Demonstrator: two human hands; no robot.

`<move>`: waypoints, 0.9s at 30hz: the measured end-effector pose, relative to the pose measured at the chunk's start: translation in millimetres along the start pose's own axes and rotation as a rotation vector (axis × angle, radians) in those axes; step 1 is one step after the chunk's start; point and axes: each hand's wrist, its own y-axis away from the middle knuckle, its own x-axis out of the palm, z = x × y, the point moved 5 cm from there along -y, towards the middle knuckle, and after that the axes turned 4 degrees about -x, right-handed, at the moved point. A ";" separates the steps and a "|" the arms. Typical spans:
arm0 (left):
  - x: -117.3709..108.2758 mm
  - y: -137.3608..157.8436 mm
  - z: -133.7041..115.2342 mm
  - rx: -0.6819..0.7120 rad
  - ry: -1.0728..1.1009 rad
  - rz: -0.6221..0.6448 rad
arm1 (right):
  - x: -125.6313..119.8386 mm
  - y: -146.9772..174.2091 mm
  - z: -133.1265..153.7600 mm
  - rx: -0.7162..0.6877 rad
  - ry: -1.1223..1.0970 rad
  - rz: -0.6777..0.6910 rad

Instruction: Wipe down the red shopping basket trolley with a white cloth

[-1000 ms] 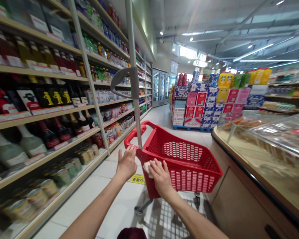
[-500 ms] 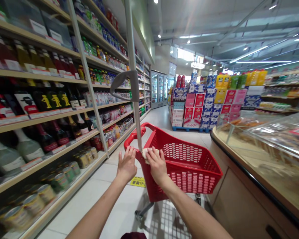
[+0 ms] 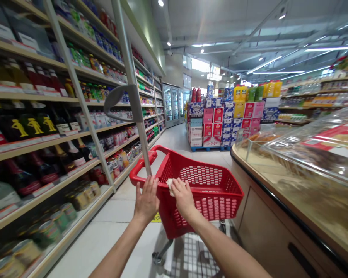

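A red plastic shopping cart (image 3: 169, 220) stands in front of me, turned sideways, with its basket to the right and its handle at the left. My left hand (image 3: 146, 199) rests on the near end of the handle beside a grey pole, fingers stretched out and holding nothing. My right hand (image 3: 184, 197) presses a crumpled whitish cloth (image 3: 170, 187) against the cart's near rim, fingers bent over it. Part of the cloth is hidden under the fingers. The grey pole (image 3: 125, 50) rises from the handle area and carries a grey loop-shaped grip (image 3: 136, 103).
Shelves (image 3: 88, 133) of bottles and cans line the left side. A glass-edged counter (image 3: 258, 181) with a clear plastic cover (image 3: 316, 143) stands close on the right. Stacked drink cartons (image 3: 213, 125) sit on a blue pallet ahead, with glass-door fridges (image 3: 172, 102) beyond.
The view has turned slightly right, so the cart and shelves sit further left. My left hand lies a little closer to the right one, and the right hand with the cloth has slid along the rim.
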 end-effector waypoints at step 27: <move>31.2 4.3 -51.1 0.098 -0.129 0.154 | -39.7 120.8 -156.6 0.193 0.215 0.252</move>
